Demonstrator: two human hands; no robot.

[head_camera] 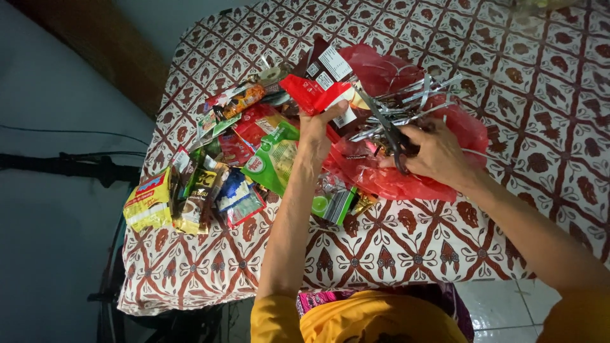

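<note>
Two hands (381, 143), scissors (384, 127) perhaps half-hidden.

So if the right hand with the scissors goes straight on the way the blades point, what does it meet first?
Probably the red wrapper held up by the left hand; the scissors in the right hand point up-left at it, though depth is unclear.

Glossy red foil wrapper (316, 94) creasing in the left hand (316, 130), thin shiny red plastic bag (406, 181) crinkling; silvery foil strips (406, 105) glinting; scissors (389, 136) showing dark metal blades; matt patterned cloth (508, 95) covering the surface
</note>
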